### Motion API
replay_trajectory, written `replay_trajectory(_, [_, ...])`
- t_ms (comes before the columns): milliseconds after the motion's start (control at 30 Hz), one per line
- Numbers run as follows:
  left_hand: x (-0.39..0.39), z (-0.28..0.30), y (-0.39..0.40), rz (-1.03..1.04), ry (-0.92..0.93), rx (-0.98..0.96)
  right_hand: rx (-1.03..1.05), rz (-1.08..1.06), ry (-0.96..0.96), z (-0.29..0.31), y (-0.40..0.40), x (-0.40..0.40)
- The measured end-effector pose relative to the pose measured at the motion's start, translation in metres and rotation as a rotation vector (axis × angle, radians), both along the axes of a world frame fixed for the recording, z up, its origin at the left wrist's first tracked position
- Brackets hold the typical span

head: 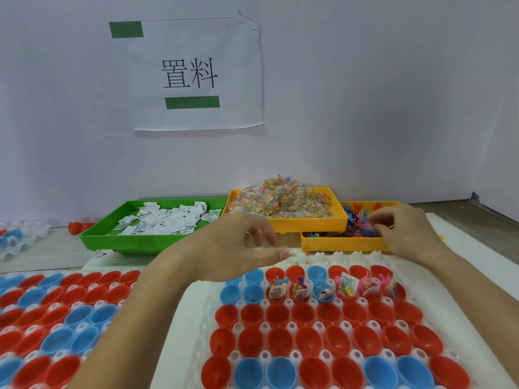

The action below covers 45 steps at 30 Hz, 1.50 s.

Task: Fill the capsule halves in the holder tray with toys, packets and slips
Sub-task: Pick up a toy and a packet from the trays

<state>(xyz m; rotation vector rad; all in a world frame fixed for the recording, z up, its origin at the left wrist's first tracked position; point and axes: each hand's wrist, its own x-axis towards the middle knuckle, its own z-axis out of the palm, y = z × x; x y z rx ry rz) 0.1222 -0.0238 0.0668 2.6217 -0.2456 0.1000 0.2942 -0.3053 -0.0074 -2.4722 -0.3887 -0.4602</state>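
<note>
Capsule halves (303, 315) mostly empty, green bin (118, 242) of slips, left hand (238, 248) grip pinching packet (290, 252), right hand (404, 231) grip unclear.

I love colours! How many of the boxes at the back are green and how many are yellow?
Green tray: 1
Yellow tray of packets and yellow tray of toys: 2
Total: 3
</note>
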Motion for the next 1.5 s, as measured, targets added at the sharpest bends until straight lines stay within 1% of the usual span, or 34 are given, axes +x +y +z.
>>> replay_trajectory(233, [0.000,-0.001,-0.002,-0.026,0.001,-0.001,-0.060,-0.032,0.153,-0.003,-0.002,0.005])
replay_trajectory(467, [0.001,-0.002,-0.003,-0.021,0.003,-0.001,0.022,-0.086,0.129,0.000,-0.005,0.005])
replay_trajectory(567, [0.001,-0.001,-0.004,-0.022,-0.004,0.001,0.098,-0.076,0.099,-0.001,-0.003,0.005])
replay_trajectory(733, [0.002,-0.002,-0.005,-0.026,-0.027,-0.005,0.290,-0.077,0.034,0.003,-0.006,0.005])
replay_trajectory(833, [0.001,-0.003,-0.007,-0.043,-0.044,-0.004,0.363,-0.069,0.035,0.002,-0.006,0.006])
replay_trajectory(967, [0.003,-0.005,-0.011,-0.065,-0.067,-0.041,0.662,-0.017,0.112,0.006,-0.005,0.006])
replay_trajectory(1100, [0.005,-0.008,-0.016,-0.092,-0.070,-0.062,0.685,-0.015,0.061,0.007,-0.004,0.004])
replay_trajectory(1200, [0.005,-0.008,-0.017,-0.090,-0.066,-0.050,0.725,0.002,0.063,0.009,-0.002,0.002])
replay_trajectory(1333, [0.004,-0.006,-0.021,-0.078,-0.081,-0.131,0.805,0.106,0.094,0.021,0.004,-0.007])
replay_trajectory(1400, [0.004,-0.005,-0.024,-0.052,-0.112,-0.184,0.813,0.213,0.133,0.032,0.010,-0.016])
replay_trajectory(1500, [0.006,-0.005,-0.031,0.012,-0.179,-0.273,0.825,0.428,0.248,0.051,0.026,-0.036])
